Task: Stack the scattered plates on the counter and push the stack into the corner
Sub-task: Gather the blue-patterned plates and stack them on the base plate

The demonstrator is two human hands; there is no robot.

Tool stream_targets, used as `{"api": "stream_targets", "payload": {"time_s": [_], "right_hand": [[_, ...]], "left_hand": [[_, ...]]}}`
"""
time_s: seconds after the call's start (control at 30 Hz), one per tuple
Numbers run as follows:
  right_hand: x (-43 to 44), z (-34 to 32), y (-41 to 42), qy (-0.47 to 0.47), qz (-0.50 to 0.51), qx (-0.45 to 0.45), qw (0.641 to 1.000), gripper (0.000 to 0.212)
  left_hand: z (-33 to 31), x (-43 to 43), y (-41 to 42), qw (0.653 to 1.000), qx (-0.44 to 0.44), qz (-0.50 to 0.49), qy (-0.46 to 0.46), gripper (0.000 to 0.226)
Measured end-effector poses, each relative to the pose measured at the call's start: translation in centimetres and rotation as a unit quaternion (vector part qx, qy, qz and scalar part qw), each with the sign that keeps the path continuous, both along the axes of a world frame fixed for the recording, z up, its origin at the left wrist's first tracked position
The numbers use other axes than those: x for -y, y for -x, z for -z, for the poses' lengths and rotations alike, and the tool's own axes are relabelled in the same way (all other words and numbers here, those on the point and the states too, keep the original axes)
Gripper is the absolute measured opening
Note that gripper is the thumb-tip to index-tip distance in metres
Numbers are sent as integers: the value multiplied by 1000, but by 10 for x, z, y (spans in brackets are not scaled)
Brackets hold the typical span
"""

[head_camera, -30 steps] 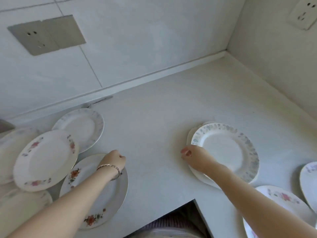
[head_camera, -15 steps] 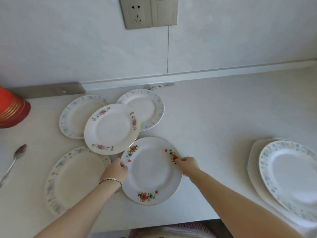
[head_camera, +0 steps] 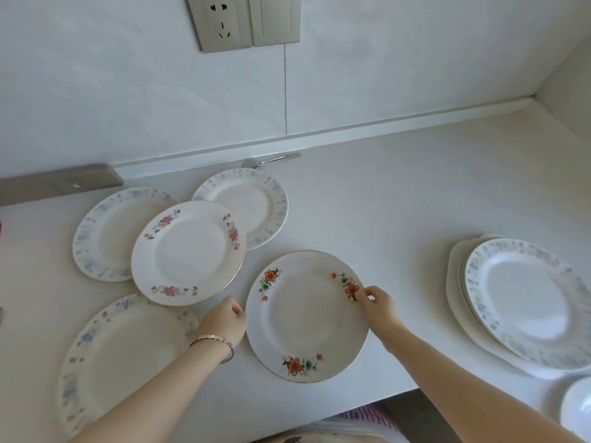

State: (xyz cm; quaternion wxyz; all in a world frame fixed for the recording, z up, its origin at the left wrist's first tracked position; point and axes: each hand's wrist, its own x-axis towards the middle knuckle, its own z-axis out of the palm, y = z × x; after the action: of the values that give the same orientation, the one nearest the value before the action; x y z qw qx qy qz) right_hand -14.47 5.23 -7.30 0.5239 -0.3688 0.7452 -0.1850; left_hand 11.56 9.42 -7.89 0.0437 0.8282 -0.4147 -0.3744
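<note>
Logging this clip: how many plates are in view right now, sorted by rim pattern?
Blue-rimmed: 4 (back-left plate, back-middle plate, front-left plate, stack-top plate)
Orange-flowered plate: 1
Pink-flowered plate: 1
Cut-off plate at lower right, pattern unclear: 1
Total: 7, leaving out plates hidden under the stack top.

Orange-flower plate [head_camera: 307, 318]: lies flat, apart from the others as far as I can see.
Pink-flower plate [head_camera: 188, 252]: left of it, overlapping three blue-rimmed plates [head_camera: 112, 233].
Stack [head_camera: 455, 282]: far right, unevenly piled, blue-rimmed top plate [head_camera: 524, 302].
</note>
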Motion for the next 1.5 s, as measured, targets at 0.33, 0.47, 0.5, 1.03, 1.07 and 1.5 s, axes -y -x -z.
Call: {"api": "stream_targets", "payload": {"time_s": [0.33, 0.47, 0.5, 1.03, 1.07, 1.5], "right_hand": [[2, -64, 149, 174, 181, -67, 966, 19], [-12, -75, 228, 191, 291, -94, 933, 17], [-17, -75, 246, 192, 315, -101, 924, 18], [-55, -19, 321, 111, 446, -68, 886, 18], [-54, -19, 320, 114, 431, -99, 890, 20], [-51, -5, 309, 59, 351, -208, 911, 40]], "left_hand": [[-5, 45, 103, 997, 10, 77, 25, 21], [-6, 58, 154, 992, 13, 120, 23, 21], [-6, 61, 166, 992, 12, 127, 24, 21], [-13, 81, 234, 986, 14, 163, 13, 20], [-14, 82, 234, 987, 11, 160, 14, 20], [-11, 80, 222, 989, 13, 146, 24, 22]]}}
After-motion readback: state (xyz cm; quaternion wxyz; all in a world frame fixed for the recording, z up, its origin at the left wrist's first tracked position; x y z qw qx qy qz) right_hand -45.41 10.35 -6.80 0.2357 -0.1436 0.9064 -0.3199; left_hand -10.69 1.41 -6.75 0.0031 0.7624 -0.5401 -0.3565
